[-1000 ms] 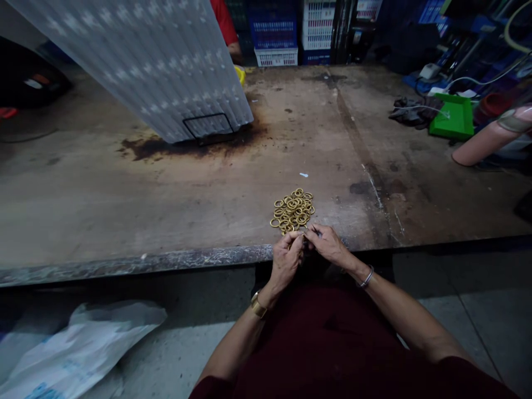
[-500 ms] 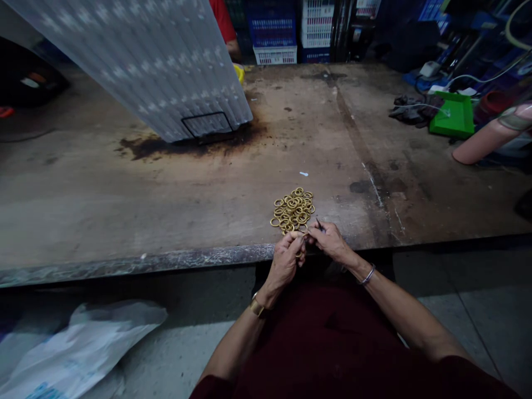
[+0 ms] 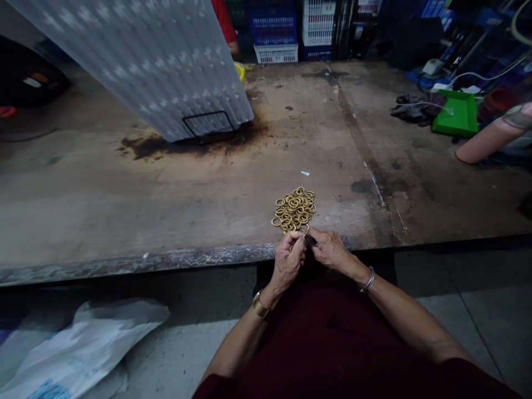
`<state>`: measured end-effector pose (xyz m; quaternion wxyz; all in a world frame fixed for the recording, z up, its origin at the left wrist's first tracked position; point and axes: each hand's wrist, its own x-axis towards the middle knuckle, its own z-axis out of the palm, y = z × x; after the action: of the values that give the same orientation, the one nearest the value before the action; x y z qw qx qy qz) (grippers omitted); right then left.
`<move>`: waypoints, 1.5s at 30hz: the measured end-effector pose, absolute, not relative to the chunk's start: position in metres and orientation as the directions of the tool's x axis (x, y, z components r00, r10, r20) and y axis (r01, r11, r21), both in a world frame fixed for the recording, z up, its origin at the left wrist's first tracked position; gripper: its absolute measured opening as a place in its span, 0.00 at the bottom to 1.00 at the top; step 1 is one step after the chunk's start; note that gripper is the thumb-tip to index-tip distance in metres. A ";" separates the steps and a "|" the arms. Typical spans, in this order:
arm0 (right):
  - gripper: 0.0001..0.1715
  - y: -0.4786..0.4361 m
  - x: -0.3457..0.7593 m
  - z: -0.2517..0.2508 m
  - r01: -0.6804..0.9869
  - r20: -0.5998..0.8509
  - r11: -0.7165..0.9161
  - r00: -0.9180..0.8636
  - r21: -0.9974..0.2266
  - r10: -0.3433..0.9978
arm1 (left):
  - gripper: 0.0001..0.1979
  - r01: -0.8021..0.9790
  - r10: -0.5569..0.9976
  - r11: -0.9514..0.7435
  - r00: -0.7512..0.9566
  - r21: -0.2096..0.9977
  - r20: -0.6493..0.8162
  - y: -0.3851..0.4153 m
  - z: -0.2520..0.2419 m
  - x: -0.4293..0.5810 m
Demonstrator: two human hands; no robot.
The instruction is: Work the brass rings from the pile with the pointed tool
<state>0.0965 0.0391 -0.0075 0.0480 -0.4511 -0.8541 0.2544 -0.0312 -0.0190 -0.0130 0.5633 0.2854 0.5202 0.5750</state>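
A heap of brass-coloured rings (image 3: 294,208) lies close to the front edge of the wooden table (image 3: 199,194). Just in front of it, my left hand (image 3: 287,256) is closed with a brass ring (image 3: 305,229) at its fingertips. More brass shows below its curled fingers, partly hidden. My right hand (image 3: 331,249) is closed on a small dark tool (image 3: 311,241), whose exact kind I cannot make out. The tool's end is beside the ring, and the fingertips of both hands are nearly together.
A ribbed translucent panel (image 3: 166,72) leans in a black wire stand (image 3: 208,117). At right are a green tray (image 3: 457,113) and a pink cylinder (image 3: 490,138). Crates (image 3: 274,30) stand behind the table near another person's red sleeve (image 3: 224,22). A white plastic bag (image 3: 83,349) lies lower left.
The dark tool has swung from pointing up above my right hand to lying between both hands. My right hand has turned slightly; the left stays almost in place.
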 end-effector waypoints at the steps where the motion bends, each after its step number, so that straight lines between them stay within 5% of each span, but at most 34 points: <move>1: 0.14 0.041 0.097 -0.007 0.768 -0.169 0.459 -0.576 -0.446 0.800 | 0.19 -0.349 0.945 0.178 -0.199 0.920 -0.258 -0.021 -0.012 -0.031; 5: 0.16 0.055 0.099 -0.006 0.851 -0.194 0.400 -0.480 -0.342 0.855 | 0.18 -0.467 0.961 0.207 -0.064 0.860 -0.267 -0.028 -0.007 -0.029; 13: 0.18 0.078 0.078 -0.006 0.886 -0.051 0.272 -0.313 -0.376 0.949 | 0.18 -0.744 0.909 0.346 0.114 0.571 -0.402 -0.025 -0.004 -0.033; 35: 0.17 0.088 0.074 -0.013 0.868 -0.054 0.321 -0.367 -0.380 0.929 | 0.17 -0.772 0.903 0.346 0.121 0.533 -0.412 -0.017 -0.010 -0.049; 39: 0.15 0.085 0.080 -0.011 0.844 -0.073 0.232 -0.303 -0.484 0.950 | 0.18 -0.660 0.921 0.293 0.000 0.691 -0.391 -0.013 -0.009 -0.049; 42: 0.11 0.080 0.084 -0.012 0.707 -0.079 0.146 -0.275 -0.692 0.958 | 0.15 -0.353 0.943 0.190 -0.193 0.916 -0.270 -0.011 -0.013 -0.046; 45: 0.09 0.072 0.086 -0.013 0.465 -0.121 0.019 -0.271 -0.885 0.955 | 0.12 -0.004 0.970 0.029 -0.243 1.000 -0.029 -0.009 -0.017 -0.042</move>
<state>0.0863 0.0719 -0.0135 0.2736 -0.5383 -0.6593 0.4479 -0.0424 -0.0094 -0.0166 0.4425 0.4276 0.5647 0.5500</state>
